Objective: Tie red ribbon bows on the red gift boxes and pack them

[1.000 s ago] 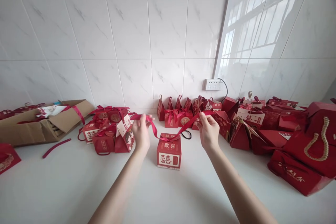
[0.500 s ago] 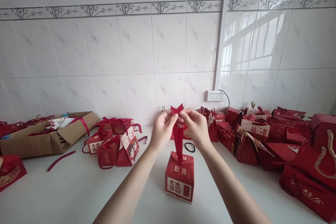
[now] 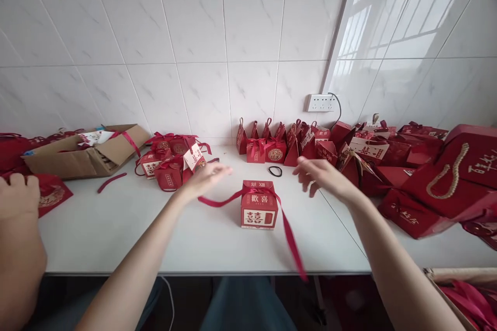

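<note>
Red cardboard favour box with loose satin ribbon, between two open hands

A small red cardboard box with cream and gold Chinese lettering (image 3: 259, 220) sits upright near the middle of the table. Its body is boxy, with a sloping front top panel. A glossy crimson satin ribbon (image 3: 288, 230) crosses the top; one tail curves out to the left, and the other falls to the right, blurred, its end reaching past the table's front edge.

Behind the box is a thin black loop (image 3: 275, 176). Farther back stands a row of small peaked red cartons (image 3: 292, 147). To the left are a cluster of ribboned red boxes (image 3: 169, 177), a narrow dark-red strip (image 3: 112, 182) and an open brown corrugated carton (image 3: 79, 163). Red packages crowd the right, including a large red bag with a twisted cream cord handle (image 3: 471, 181).

The smooth white table (image 3: 217, 248) meets a wall of shiny, grey-veined white tiles (image 3: 202, 20), with a white socket strip (image 3: 321, 103) low down.

The left hand (image 3: 206, 178) is open, fingers extended, holding nothing. The right hand (image 3: 324, 178) is empty too, fingers loosely spread and slightly bent. At far left, another person's hand (image 3: 18, 196) is at a red package (image 3: 54, 195).
</note>
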A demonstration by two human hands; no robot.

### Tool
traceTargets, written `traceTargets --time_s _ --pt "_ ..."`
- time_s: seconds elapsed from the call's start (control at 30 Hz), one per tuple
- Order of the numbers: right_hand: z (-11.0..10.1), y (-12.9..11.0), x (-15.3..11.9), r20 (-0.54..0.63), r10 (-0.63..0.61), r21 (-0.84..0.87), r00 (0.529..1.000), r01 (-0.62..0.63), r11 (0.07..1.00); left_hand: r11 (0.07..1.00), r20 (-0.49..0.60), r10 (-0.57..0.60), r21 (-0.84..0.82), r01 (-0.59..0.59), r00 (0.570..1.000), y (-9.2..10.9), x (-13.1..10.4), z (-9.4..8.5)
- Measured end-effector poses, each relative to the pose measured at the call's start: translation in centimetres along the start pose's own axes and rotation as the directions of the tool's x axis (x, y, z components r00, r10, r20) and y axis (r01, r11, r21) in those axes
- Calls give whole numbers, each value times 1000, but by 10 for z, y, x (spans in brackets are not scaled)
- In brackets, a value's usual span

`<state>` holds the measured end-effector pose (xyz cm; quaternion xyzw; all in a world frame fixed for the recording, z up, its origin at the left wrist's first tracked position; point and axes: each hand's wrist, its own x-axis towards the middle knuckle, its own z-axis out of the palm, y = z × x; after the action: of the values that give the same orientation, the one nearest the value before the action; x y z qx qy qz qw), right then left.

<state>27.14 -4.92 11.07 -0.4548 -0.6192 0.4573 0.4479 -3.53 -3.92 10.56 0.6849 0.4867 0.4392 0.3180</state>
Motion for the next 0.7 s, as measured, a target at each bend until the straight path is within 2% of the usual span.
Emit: traceTargets --time_s 0.03,0.1,0.17,0.23,0.33,0.5,0.6,0.7 --pt "8 8 1 -12 24 -103 1000 -26 994 999 53 -22 46 20 998 -5 -4 9" --pt "27 24 2 16 47 -187 999 -43 981 996 120 -50 79 41 992 -13 -12 28" --pt "45 36 -1 62 65 -197 996 -52 979 997 160 -59 68 48 985 -20 -18 44" --pt "56 42 -7 111 88 -180 990 -67 981 997 196 -60 53 51 979 -26 -24 52" --pt "60 41 -21 200 105 -130 974 -80 988 999 212 -46 37 39 976 -30 -30 49" --pt "60 23 -47 376 85 -55 923 -70 996 998 120 0 57 -7 993 -18 -31 38" --pt "65 21 -59 388 61 -78 920 -33 996 996 70 18 90 -25 997 -3 -32 40" --pt "69 30 -67 338 43 -80 940 -16 997 988 22 14 154 -17 1000 9 -38 43"
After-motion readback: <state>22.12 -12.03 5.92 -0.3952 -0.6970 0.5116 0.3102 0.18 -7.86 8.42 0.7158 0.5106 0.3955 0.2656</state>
